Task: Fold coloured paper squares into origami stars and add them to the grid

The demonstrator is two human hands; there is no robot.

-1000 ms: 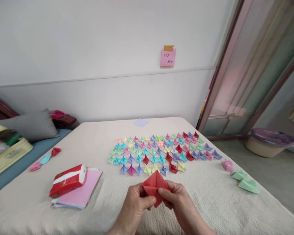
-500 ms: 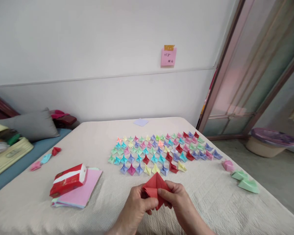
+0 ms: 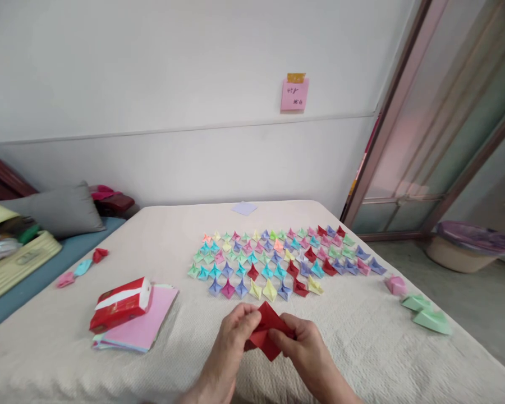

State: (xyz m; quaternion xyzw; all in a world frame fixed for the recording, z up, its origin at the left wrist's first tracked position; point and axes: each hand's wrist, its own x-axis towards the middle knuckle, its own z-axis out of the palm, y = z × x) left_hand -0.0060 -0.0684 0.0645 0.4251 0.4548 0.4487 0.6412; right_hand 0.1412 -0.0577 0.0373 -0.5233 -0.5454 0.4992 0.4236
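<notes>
A folded red sheet of paper [image 3: 269,325] is held between my two hands, low in the middle of the view. My left hand [image 3: 235,334] pinches its left side, thumb on top. On the right side, my right hand [image 3: 301,339] grips it, the thumb pressed on the near face. The paper's inner folds are partly hidden by my fingers. Just beyond my hands lie several rows of small folded paper pieces [image 3: 270,290] in many colours.
At left, a red tissue pack [image 3: 120,307] rests on a stack of coloured paper [image 3: 162,317]. Pink and green folded papers [image 3: 431,320] lie near the right edge of the covered table [image 3: 185,370]. A lilac sheet [image 3: 244,208] is at the back. A lined bin [image 3: 458,255] stands on the floor.
My left thumb has moved up to the paper's upper left part. The red paper is turned, showing a squarer, darker face. The view has shifted slightly.
</notes>
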